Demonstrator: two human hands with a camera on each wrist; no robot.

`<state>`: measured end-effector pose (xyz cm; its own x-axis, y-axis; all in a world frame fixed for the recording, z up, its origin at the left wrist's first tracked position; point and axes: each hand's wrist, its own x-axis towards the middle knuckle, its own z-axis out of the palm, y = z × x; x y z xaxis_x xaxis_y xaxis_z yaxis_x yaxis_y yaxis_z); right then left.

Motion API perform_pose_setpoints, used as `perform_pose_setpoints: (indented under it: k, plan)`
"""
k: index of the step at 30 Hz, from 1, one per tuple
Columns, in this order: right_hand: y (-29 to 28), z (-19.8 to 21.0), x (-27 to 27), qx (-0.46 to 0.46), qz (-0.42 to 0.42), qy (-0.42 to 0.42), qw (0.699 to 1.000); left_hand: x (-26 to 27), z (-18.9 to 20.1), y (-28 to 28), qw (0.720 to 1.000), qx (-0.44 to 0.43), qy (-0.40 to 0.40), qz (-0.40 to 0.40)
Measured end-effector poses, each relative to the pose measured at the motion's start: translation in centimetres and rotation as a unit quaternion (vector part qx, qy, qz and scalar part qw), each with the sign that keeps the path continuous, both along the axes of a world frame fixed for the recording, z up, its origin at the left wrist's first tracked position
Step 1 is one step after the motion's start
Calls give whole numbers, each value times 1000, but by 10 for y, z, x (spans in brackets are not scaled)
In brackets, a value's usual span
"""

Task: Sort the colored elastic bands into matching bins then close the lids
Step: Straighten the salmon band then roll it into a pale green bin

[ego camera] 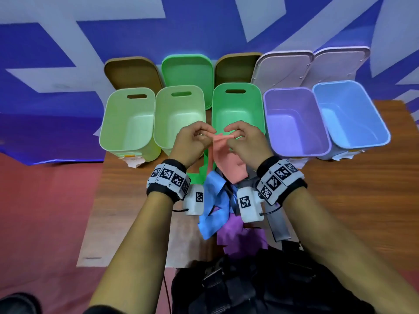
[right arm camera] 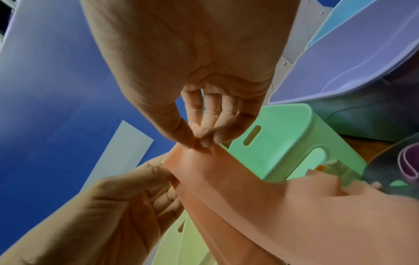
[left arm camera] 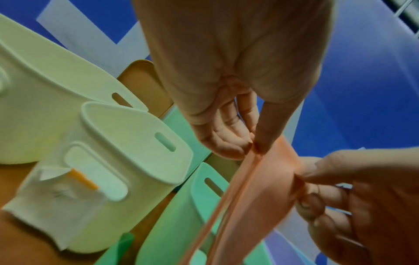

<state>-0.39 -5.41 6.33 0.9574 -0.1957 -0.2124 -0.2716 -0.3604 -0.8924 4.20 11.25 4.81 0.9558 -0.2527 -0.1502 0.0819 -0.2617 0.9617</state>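
Both hands hold up a salmon-pink elastic band (ego camera: 223, 155) in front of the middle green bin (ego camera: 238, 109). My left hand (ego camera: 199, 134) pinches its top edge between thumb and fingers (left arm camera: 260, 143), and my right hand (ego camera: 235, 135) pinches the same edge just to the right (right arm camera: 199, 141). The band (right arm camera: 249, 188) hangs down wide and loose toward the pile. Below my wrists lie a blue band (ego camera: 215, 205), a purple band (ego camera: 235, 232), a green band (ego camera: 197, 175) and a grey band (ego camera: 278, 223). All the bins stand with lids raised.
A row of bins lines the back of the wooden table (ego camera: 351, 189): two pale green (ego camera: 129, 123) (ego camera: 179, 116), one green, one lilac (ego camera: 294, 123), one light blue (ego camera: 349, 114). A blue and white backdrop (ego camera: 204, 26) stands behind. A black bag (ego camera: 260, 282) sits at the near edge.
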Motion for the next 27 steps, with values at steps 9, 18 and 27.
perform_pose_setpoints:
  k: [9,18,27]
  plan:
    - [-33,42,-11,131,-42,-54,989,5,49,-38,993,-75,-79,-43]
    - [-45,69,-14,163,-63,-114,978,2,79,-51,982,-129,-110,-84]
    - [-48,92,-17,218,-45,-144,964,2,107,-54,969,-171,-159,-82]
